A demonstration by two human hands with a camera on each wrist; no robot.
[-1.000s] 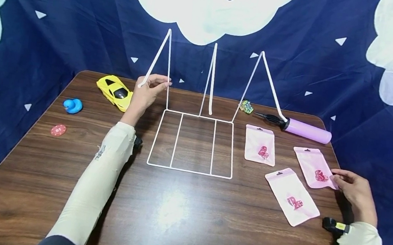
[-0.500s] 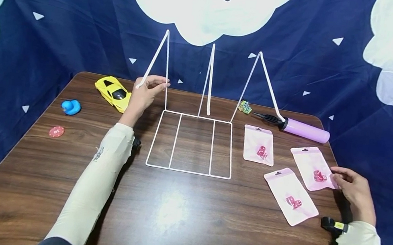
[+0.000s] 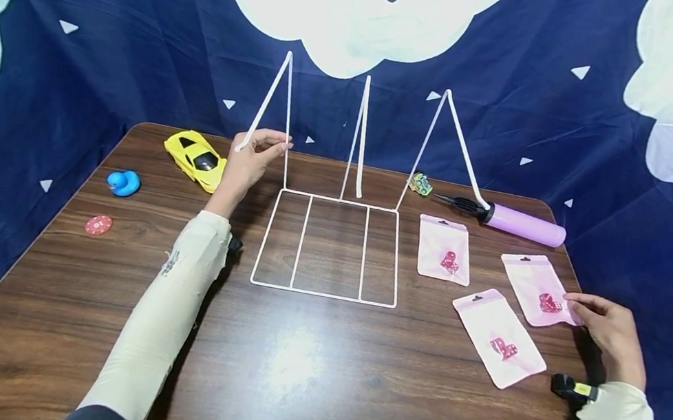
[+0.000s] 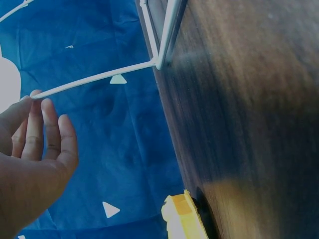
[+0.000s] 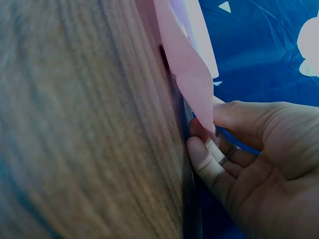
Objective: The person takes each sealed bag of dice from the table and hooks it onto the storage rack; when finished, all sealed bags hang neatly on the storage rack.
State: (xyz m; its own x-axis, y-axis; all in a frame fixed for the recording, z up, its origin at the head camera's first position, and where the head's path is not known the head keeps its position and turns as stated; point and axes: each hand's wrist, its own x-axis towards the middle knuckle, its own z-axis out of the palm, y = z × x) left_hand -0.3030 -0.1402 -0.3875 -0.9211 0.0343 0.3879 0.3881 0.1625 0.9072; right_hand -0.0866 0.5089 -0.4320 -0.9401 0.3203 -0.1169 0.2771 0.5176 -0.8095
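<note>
With our left hand point(image 3: 248, 162) we pinch the left upright of the white wire rack point(image 3: 340, 201) between thumb and fingertip, the other fingers loosely extended; the rack stands at the middle of the worktop point(image 3: 219, 363). With our right hand point(image 3: 613, 338) we pinch the near corner of the rightmost pink pouch point(image 3: 525, 276), thumb above and fingers underneath, so that the corner bends up at the worktop's right edge. Red dice point(image 3: 550, 303) show in that pouch. Two more pink pouches point(image 3: 497, 329) lie between it and the rack, with a purple hand pump point(image 3: 524, 224) behind them. Near our left forearm we see a yellow toy sports car point(image 3: 195, 159), a blue rubber duck point(image 3: 123, 183) and a red chip point(image 3: 98, 224).
</note>
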